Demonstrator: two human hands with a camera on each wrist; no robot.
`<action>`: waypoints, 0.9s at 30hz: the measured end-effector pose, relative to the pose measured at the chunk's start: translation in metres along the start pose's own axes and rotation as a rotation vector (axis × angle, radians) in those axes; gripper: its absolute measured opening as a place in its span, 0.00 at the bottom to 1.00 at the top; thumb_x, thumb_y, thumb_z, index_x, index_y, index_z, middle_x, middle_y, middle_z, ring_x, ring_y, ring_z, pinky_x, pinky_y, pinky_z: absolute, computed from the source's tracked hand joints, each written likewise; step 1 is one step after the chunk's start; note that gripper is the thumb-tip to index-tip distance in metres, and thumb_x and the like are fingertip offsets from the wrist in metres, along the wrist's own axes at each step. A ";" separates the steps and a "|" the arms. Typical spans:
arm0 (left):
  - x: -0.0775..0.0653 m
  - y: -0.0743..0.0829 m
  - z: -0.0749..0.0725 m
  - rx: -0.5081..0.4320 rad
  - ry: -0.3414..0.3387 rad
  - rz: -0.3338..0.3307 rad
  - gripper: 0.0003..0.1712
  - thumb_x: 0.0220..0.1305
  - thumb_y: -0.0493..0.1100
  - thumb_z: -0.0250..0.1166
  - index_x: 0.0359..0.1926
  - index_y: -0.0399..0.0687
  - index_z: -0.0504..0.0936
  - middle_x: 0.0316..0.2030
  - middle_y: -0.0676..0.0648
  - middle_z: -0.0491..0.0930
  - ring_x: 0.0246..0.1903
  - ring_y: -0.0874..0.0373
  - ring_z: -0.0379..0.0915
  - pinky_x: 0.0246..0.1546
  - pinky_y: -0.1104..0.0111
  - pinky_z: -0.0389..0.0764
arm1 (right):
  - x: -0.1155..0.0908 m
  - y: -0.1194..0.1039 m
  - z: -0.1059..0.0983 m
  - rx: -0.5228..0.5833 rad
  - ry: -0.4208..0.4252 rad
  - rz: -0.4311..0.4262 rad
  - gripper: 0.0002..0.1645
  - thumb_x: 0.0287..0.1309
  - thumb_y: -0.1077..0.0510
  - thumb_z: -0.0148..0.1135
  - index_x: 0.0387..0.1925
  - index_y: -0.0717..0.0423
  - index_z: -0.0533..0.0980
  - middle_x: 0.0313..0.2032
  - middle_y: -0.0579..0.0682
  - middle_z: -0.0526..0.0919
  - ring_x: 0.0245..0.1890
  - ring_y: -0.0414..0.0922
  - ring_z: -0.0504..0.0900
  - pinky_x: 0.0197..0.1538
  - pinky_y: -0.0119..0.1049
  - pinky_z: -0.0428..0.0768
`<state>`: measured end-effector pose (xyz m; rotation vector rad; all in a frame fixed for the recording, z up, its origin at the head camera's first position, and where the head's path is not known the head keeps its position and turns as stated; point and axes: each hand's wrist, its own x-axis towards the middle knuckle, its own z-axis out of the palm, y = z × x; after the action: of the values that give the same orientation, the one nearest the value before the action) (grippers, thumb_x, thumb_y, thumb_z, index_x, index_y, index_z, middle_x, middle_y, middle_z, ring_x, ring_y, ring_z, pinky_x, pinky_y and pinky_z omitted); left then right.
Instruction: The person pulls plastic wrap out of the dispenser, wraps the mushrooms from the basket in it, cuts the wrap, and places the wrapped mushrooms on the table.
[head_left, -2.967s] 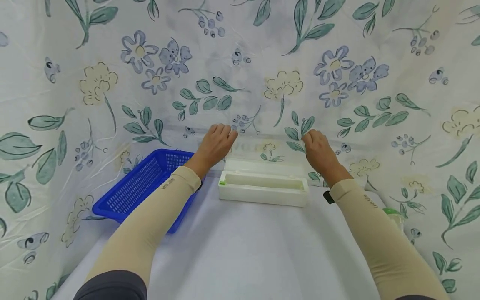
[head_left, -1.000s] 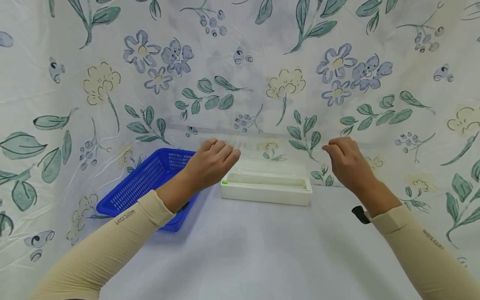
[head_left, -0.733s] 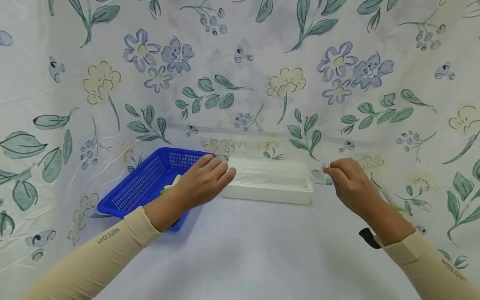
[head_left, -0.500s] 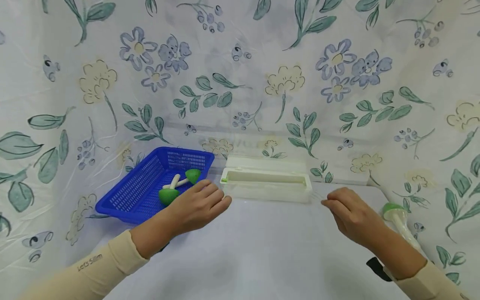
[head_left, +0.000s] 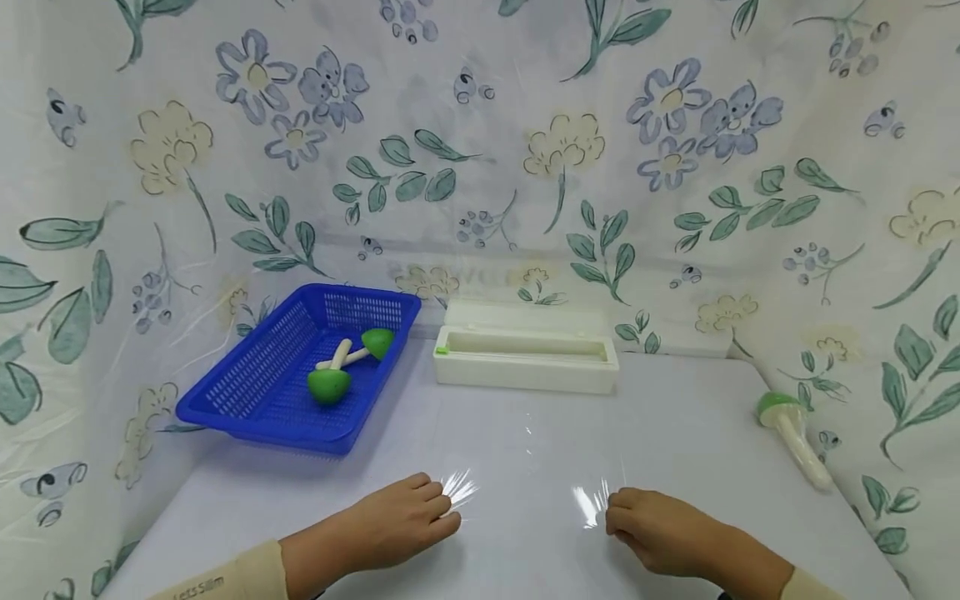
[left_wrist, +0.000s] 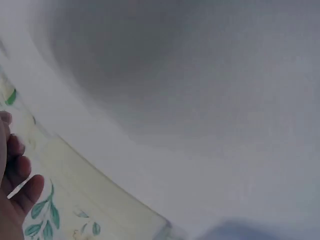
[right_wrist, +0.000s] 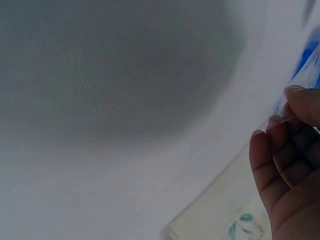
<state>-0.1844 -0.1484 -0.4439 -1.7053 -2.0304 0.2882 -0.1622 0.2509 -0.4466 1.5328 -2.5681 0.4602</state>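
Observation:
A clear sheet of plastic wrap (head_left: 586,505) stretches between both hands, low over the front of the white table; glints and creases mark it near the fingers. My left hand (head_left: 405,523) pinches its left side, my right hand (head_left: 663,533) its right side. In the right wrist view, thumb and fingertips of the right hand (right_wrist: 292,150) grip the film's bunched edge (right_wrist: 303,77). Only part of the left hand (left_wrist: 17,175) shows in the left wrist view. Behind the film stands a long cream box (head_left: 525,375), lid raised, a green tab at its left end.
At the left, a blue basket (head_left: 258,421) holds two green-capped toy mushrooms (head_left: 328,387). Another green-capped mushroom (head_left: 795,437), shiny as if wrapped, lies near the table's right edge. A floral sheet (head_left: 495,192) hangs behind the table (head_left: 697,433).
Both hands have come down and back from above the box towards the table's front, carrying the film between them. The basket's mushrooms and the right-hand mushroom have come into full view.

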 end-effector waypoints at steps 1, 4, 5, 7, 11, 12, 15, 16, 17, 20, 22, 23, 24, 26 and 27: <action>0.000 0.002 0.005 -0.007 -0.024 -0.004 0.05 0.70 0.41 0.49 0.39 0.52 0.72 0.26 0.57 0.66 0.27 0.62 0.59 0.30 0.70 0.63 | 0.001 0.001 0.006 0.006 -0.033 0.024 0.14 0.51 0.70 0.67 0.29 0.49 0.74 0.30 0.34 0.71 0.31 0.28 0.70 0.34 0.19 0.71; 0.001 0.006 0.017 -0.017 -0.096 -0.020 0.04 0.62 0.44 0.59 0.39 0.55 0.72 0.25 0.58 0.66 0.26 0.64 0.59 0.29 0.71 0.60 | 0.005 0.003 0.018 0.030 -0.141 0.130 0.14 0.55 0.68 0.64 0.26 0.46 0.72 0.27 0.32 0.67 0.27 0.30 0.66 0.32 0.24 0.71; 0.002 0.007 0.019 -0.021 -0.120 -0.024 0.06 0.61 0.44 0.60 0.38 0.55 0.72 0.25 0.58 0.67 0.26 0.64 0.59 0.28 0.72 0.59 | 0.007 0.004 0.021 0.045 -0.179 0.170 0.14 0.57 0.67 0.63 0.26 0.45 0.71 0.26 0.32 0.67 0.27 0.30 0.66 0.31 0.25 0.71; 0.004 0.009 0.021 -0.038 -0.164 -0.030 0.07 0.60 0.45 0.63 0.38 0.56 0.73 0.25 0.59 0.68 0.25 0.65 0.60 0.26 0.73 0.58 | 0.010 0.003 0.024 0.077 -0.248 0.238 0.15 0.61 0.65 0.60 0.25 0.43 0.70 0.24 0.32 0.65 0.25 0.31 0.64 0.30 0.27 0.70; 0.006 0.011 0.020 -0.099 -0.242 -0.059 0.07 0.60 0.44 0.64 0.39 0.57 0.74 0.25 0.60 0.69 0.24 0.66 0.62 0.25 0.73 0.58 | 0.016 0.002 0.027 0.101 -0.323 0.306 0.14 0.65 0.62 0.57 0.26 0.42 0.70 0.23 0.31 0.65 0.25 0.31 0.64 0.32 0.29 0.71; 0.006 0.010 0.021 -0.114 -0.256 -0.068 0.08 0.60 0.44 0.64 0.39 0.57 0.75 0.25 0.60 0.70 0.24 0.67 0.62 0.25 0.73 0.59 | 0.016 0.002 0.028 0.098 -0.323 0.302 0.13 0.65 0.62 0.57 0.26 0.43 0.70 0.23 0.32 0.65 0.25 0.31 0.64 0.32 0.29 0.71; 0.004 0.009 0.021 -0.157 -0.292 -0.094 0.09 0.58 0.44 0.65 0.39 0.57 0.74 0.25 0.60 0.69 0.23 0.67 0.62 0.25 0.72 0.61 | 0.017 0.002 0.029 0.090 -0.317 0.295 0.12 0.65 0.62 0.58 0.27 0.43 0.70 0.24 0.31 0.65 0.26 0.31 0.65 0.33 0.29 0.72; 0.004 0.009 0.021 -0.171 -0.299 -0.100 0.09 0.57 0.44 0.65 0.38 0.57 0.74 0.24 0.61 0.69 0.22 0.67 0.62 0.25 0.71 0.61 | 0.017 0.002 0.029 0.089 -0.313 0.290 0.12 0.65 0.61 0.58 0.28 0.43 0.71 0.25 0.31 0.65 0.26 0.31 0.65 0.33 0.29 0.72; 0.004 0.008 0.021 -0.187 -0.306 -0.105 0.09 0.57 0.44 0.65 0.38 0.57 0.73 0.24 0.61 0.69 0.21 0.67 0.61 0.25 0.71 0.61 | 0.016 0.003 0.029 0.086 -0.306 0.285 0.11 0.64 0.61 0.58 0.28 0.43 0.71 0.25 0.31 0.66 0.26 0.31 0.66 0.33 0.29 0.72; 0.004 0.007 0.020 -0.213 -0.320 -0.111 0.06 0.58 0.44 0.63 0.35 0.58 0.74 0.21 0.61 0.66 0.19 0.67 0.57 0.25 0.71 0.59 | 0.014 0.004 0.031 0.080 -0.285 0.271 0.09 0.64 0.60 0.60 0.29 0.43 0.72 0.26 0.30 0.67 0.27 0.30 0.67 0.35 0.31 0.74; 0.006 0.007 0.019 -0.224 -0.319 -0.115 0.04 0.60 0.45 0.62 0.33 0.59 0.74 0.20 0.61 0.65 0.18 0.66 0.55 0.25 0.71 0.57 | 0.012 0.004 0.031 0.083 -0.274 0.261 0.08 0.63 0.59 0.60 0.29 0.43 0.73 0.26 0.29 0.67 0.27 0.30 0.67 0.35 0.31 0.74; 0.007 0.007 0.018 -0.227 -0.320 -0.120 0.04 0.60 0.45 0.62 0.32 0.59 0.74 0.20 0.61 0.64 0.18 0.66 0.54 0.25 0.71 0.57 | 0.012 0.005 0.031 0.086 -0.269 0.258 0.08 0.62 0.59 0.60 0.29 0.43 0.73 0.26 0.29 0.67 0.27 0.29 0.67 0.35 0.31 0.74; 0.008 0.007 0.017 -0.230 -0.322 -0.133 0.04 0.61 0.46 0.62 0.31 0.59 0.74 0.19 0.60 0.64 0.18 0.66 0.54 0.25 0.71 0.57 | 0.011 0.006 0.031 0.089 -0.264 0.253 0.09 0.61 0.59 0.61 0.29 0.42 0.73 0.26 0.29 0.67 0.27 0.29 0.67 0.35 0.31 0.74; 0.010 0.008 0.016 -0.243 -0.335 -0.181 0.04 0.61 0.45 0.62 0.30 0.58 0.74 0.18 0.59 0.64 0.17 0.65 0.55 0.23 0.70 0.56 | 0.011 0.008 0.031 0.106 -0.261 0.251 0.09 0.59 0.60 0.63 0.29 0.42 0.72 0.25 0.29 0.66 0.27 0.30 0.67 0.34 0.31 0.72; 0.011 0.008 0.015 -0.246 -0.345 -0.209 0.05 0.61 0.45 0.62 0.29 0.58 0.75 0.18 0.58 0.64 0.17 0.64 0.55 0.22 0.70 0.56 | 0.011 0.009 0.031 0.111 -0.258 0.249 0.10 0.57 0.59 0.64 0.29 0.42 0.71 0.25 0.29 0.66 0.26 0.30 0.66 0.33 0.30 0.71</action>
<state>-0.1860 -0.1338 -0.4579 -1.6520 -2.5679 0.2882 -0.1734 0.2361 -0.4748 1.3912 -3.0000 0.4634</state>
